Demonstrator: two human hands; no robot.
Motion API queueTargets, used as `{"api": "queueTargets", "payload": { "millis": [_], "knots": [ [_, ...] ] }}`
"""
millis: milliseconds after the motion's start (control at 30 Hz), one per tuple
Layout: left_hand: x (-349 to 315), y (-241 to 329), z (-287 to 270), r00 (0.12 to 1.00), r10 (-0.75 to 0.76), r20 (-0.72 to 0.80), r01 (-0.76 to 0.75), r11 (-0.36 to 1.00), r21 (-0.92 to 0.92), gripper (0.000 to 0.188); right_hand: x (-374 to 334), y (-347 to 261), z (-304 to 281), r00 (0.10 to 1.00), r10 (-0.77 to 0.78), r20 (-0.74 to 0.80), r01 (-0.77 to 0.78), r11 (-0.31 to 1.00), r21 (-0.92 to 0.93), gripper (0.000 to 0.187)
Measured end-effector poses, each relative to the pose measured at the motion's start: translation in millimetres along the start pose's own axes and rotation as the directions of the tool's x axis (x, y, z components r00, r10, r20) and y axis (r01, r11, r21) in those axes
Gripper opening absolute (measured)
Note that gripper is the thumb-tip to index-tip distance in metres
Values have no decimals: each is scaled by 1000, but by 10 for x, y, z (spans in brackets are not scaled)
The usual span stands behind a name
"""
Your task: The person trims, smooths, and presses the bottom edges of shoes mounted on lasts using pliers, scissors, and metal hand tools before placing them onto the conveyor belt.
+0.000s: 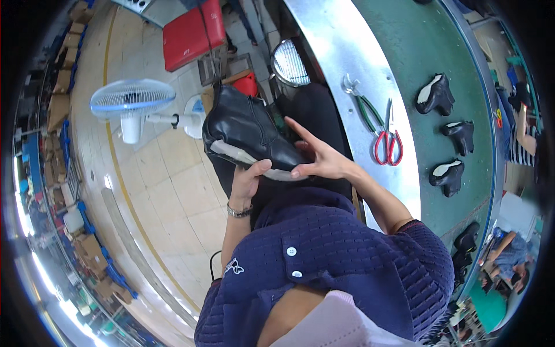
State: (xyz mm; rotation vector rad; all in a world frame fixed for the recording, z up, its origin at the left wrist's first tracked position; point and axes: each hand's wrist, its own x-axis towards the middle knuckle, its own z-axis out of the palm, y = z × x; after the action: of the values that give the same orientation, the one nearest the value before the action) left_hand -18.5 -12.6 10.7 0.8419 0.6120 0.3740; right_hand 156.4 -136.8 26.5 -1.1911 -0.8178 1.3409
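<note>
Pale cloth (329,324) nearest lens | black boot (245,121) tilted between both hands, left of surface (370,58) | left hand (245,180): grip pinching sole edge, apparently supporting weight | right hand (324,159): grip pinching toe, forefinger extended, likely steadying | pliers (362,105), scissors (392,133) on surface, presumably for reach

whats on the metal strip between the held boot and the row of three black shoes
In the head view, green-handled pliers and red-handled scissors lie on the metal strip, between the held boot and the black shoes.
</note>
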Motion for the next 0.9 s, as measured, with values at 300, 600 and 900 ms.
{"api": "queueTargets", "payload": {
  "millis": [300,600,900],
  "knots": [
    [369,220,391,977,9,214,-92,920,380,79,-212,3,-467,804,-185,-565,193,980,-46,75],
    [636,131,351,988,-57,144,-49,766,641,56,-153,-157,-2063,66,-368,-927,-154,914,-374,55],
    [1054,-525,736,920,-68,386,-384,38,923,66,436,-208,-2600,552,-253,-795,-28,947,-320,31]
  ]
}}
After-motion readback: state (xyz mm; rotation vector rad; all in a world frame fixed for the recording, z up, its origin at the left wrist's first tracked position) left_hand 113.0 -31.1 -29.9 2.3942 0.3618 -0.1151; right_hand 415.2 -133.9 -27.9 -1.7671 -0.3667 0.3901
